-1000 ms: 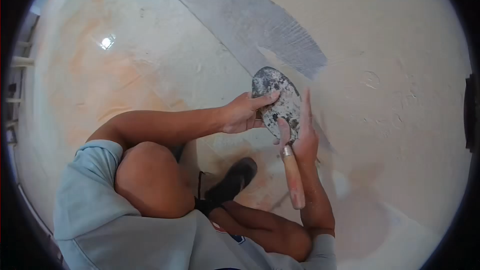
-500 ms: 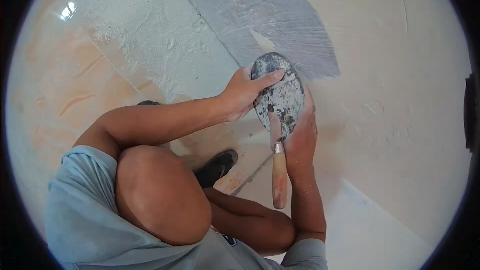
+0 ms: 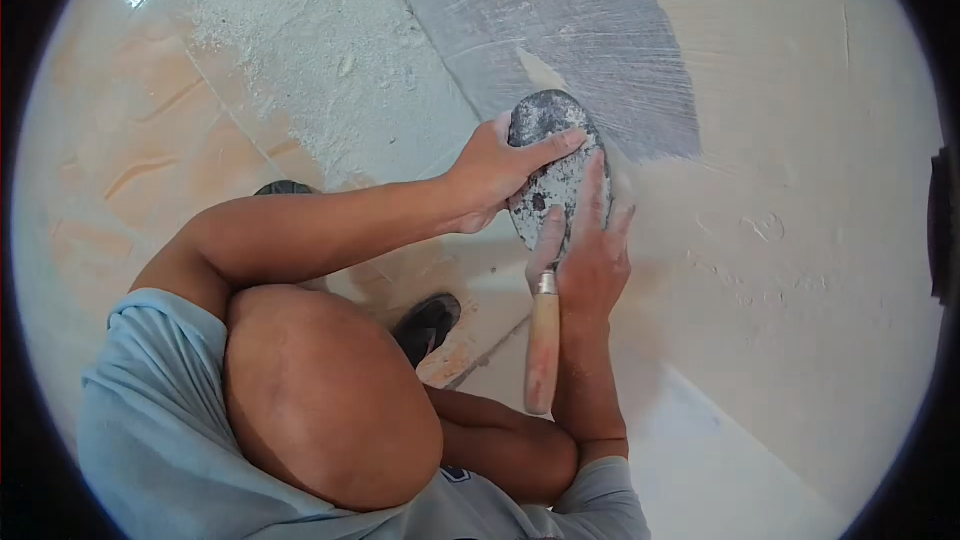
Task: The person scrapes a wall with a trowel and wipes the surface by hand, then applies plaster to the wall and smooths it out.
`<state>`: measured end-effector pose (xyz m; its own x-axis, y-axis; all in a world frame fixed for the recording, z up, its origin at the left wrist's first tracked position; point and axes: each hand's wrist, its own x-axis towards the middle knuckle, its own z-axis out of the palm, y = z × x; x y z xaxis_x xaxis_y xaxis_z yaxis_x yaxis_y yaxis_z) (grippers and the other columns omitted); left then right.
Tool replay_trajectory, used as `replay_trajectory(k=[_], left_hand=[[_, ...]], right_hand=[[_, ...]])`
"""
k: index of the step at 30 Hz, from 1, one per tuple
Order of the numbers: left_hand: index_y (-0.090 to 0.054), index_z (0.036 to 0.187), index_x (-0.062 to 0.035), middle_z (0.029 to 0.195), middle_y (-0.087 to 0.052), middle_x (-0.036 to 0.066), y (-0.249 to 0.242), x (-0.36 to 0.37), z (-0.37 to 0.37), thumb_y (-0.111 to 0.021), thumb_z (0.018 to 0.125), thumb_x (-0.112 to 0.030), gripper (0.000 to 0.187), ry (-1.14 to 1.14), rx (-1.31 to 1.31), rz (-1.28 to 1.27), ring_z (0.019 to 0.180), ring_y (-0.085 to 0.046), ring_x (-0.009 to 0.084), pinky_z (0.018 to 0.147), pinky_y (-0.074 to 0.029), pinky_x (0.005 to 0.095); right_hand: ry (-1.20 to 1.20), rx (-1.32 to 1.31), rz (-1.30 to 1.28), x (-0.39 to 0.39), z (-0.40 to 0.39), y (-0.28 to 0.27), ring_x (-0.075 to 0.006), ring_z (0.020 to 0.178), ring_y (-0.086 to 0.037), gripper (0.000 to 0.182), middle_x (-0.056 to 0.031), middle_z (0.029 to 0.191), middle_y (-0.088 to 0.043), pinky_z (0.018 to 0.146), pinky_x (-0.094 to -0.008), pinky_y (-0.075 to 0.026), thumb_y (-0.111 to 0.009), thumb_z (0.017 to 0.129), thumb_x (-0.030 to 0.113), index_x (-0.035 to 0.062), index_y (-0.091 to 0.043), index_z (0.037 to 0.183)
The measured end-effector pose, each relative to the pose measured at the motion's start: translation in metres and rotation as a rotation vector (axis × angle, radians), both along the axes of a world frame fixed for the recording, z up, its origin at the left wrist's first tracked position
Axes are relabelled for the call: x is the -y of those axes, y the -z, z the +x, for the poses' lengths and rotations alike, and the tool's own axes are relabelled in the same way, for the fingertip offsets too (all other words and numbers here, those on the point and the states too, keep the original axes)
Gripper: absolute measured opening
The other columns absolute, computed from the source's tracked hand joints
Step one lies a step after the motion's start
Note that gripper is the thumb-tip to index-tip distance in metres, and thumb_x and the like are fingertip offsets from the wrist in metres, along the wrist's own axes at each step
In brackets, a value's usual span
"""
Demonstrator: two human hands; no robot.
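Observation:
An oval, mottled black-and-white trowel blade (image 3: 560, 176) with a worn wooden handle (image 3: 542, 355) is between my hands. The handle points down toward my body. My left hand (image 3: 502, 168) grips the blade's left side, thumb lying across its face. My right hand (image 3: 592, 250) is at the blade's lower right, just above the handle, with its thumb and some fingers on the blade's face. White dust covers the fingers of both hands.
A pale wall (image 3: 780, 210) fills the right side, with a grey scraped patch (image 3: 590, 40) at top. White powder lies on the tiled floor (image 3: 150, 120) at left. My bent knee (image 3: 330, 400) and a dark shoe (image 3: 428, 328) are below.
My right hand's fingers have come round onto the blade's face. The handle has shifted slightly left, and the whole view has moved a little.

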<state>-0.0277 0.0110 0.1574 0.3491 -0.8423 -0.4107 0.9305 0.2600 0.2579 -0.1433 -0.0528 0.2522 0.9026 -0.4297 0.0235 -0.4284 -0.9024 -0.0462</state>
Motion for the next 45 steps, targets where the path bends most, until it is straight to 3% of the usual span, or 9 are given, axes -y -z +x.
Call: replay_trajectory(k=[5, 9, 12, 17, 20, 24, 30, 36, 45], left_hand=[[-0.061, 0.127, -0.0018, 0.110, -0.073, 0.007, -0.001, 0.002, 0.001, -0.081, 0.099, -0.030, 0.044, -0.022, 0.012, -0.005, 0.096, -0.071, 0.0137, 0.078, -0.062, 0.0334], [-0.062, 0.127, -0.0004, 0.112, -0.073, 0.008, 0.002, 0.007, 0.002, -0.079, 0.100, -0.028, 0.042, -0.035, 0.089, 0.061, 0.097, -0.070, 0.0138, 0.080, -0.061, 0.0333], [-0.063, 0.127, 0.0022, 0.110, -0.074, 0.010, -0.002, 0.009, -0.006, -0.082, 0.098, -0.029, 0.047, -0.074, 0.092, 0.033, 0.093, -0.072, 0.0150, 0.076, -0.062, 0.0331], [-0.059, 0.131, 0.0008, 0.117, -0.071, 0.009, -0.002, 0.012, -0.008, -0.076, 0.103, -0.025, 0.042, -0.060, 0.084, 0.104, 0.102, -0.070, 0.0155, 0.084, -0.060, 0.0325], [-0.065, 0.123, 0.0016, 0.105, -0.074, 0.008, 0.007, 0.012, -0.006, -0.081, 0.098, -0.026, 0.040, -0.173, 0.067, 0.085, 0.089, -0.071, 0.0134, 0.070, -0.060, 0.0315], [-0.063, 0.125, 0.0040, 0.112, -0.074, 0.012, 0.008, 0.016, -0.006, -0.081, 0.098, -0.027, 0.045, -0.167, 0.149, 0.146, 0.089, -0.071, 0.0141, 0.071, -0.060, 0.0314], [-0.067, 0.123, -0.0007, 0.100, -0.076, 0.008, 0.028, 0.017, -0.002, -0.081, 0.098, -0.025, 0.038, -0.132, 0.146, 0.102, 0.081, -0.071, 0.0124, 0.064, -0.057, 0.0285], [-0.062, 0.126, 0.0025, 0.112, -0.073, 0.011, 0.017, 0.016, -0.005, -0.078, 0.100, -0.021, 0.039, -0.149, 0.156, 0.133, 0.098, -0.071, 0.0173, 0.083, -0.060, 0.0340], [-0.061, 0.129, 0.0033, 0.111, -0.073, 0.009, 0.009, 0.009, 0.006, -0.072, 0.104, -0.022, 0.037, -0.145, 0.164, 0.089, 0.100, -0.071, 0.0177, 0.086, -0.061, 0.0347]], right_hand=[[-0.229, -0.042, -0.276, 0.002, 0.008, -0.004, -0.0433, 0.138, -0.053, 0.067, -0.0236, 0.158, -0.049, 0.108, -0.0497, -0.049, -0.063, 0.090, 0.006, 0.0056, -0.051, 0.156], [-0.247, 0.012, -0.133, 0.006, 0.005, 0.002, -0.0412, 0.129, -0.059, 0.073, -0.0150, 0.162, -0.049, 0.106, -0.0469, -0.050, -0.064, 0.080, -0.001, 0.0086, -0.057, 0.153], [-0.239, -0.072, -0.081, 0.005, -0.001, -0.002, -0.0422, 0.125, -0.060, 0.072, -0.0160, 0.165, -0.047, 0.104, -0.0457, -0.051, -0.064, 0.080, 0.000, 0.0102, -0.059, 0.151], [-0.290, -0.051, -0.024, 0.015, -0.002, -0.007, -0.0392, 0.146, -0.050, 0.064, -0.0203, 0.164, -0.047, 0.112, -0.0517, -0.043, -0.063, 0.081, 0.002, -0.0026, -0.059, 0.145], [-0.351, -0.049, -0.033, 0.014, 0.004, 0.002, -0.0387, 0.143, -0.053, 0.064, -0.0199, 0.165, -0.046, 0.111, -0.0502, -0.044, -0.062, 0.082, 0.000, 0.0002, -0.060, 0.146], [-0.364, 0.003, 0.019, 0.022, 0.001, 0.003, -0.0446, 0.141, -0.051, 0.054, -0.0229, 0.161, -0.049, 0.113, -0.0517, -0.043, -0.063, 0.084, -0.002, -0.0059, -0.063, 0.138], [-0.361, -0.025, -0.009, 0.019, 0.006, 0.012, -0.0452, 0.135, -0.054, 0.051, -0.0218, 0.161, -0.049, 0.112, -0.0510, -0.044, -0.063, 0.088, 0.002, -0.0055, -0.062, 0.138], [-0.385, 0.064, -0.039, 0.018, 0.005, 0.014, -0.0441, 0.131, -0.056, 0.047, -0.0208, 0.161, -0.050, 0.111, -0.0496, -0.045, -0.063, 0.088, 0.003, -0.0057, -0.065, 0.135], [-0.364, 0.013, -0.042, 0.012, 0.007, 0.003, -0.0431, 0.132, -0.055, 0.048, -0.0236, 0.161, -0.049, 0.110, -0.0498, -0.045, -0.060, 0.091, 0.006, -0.0111, -0.061, 0.135]])
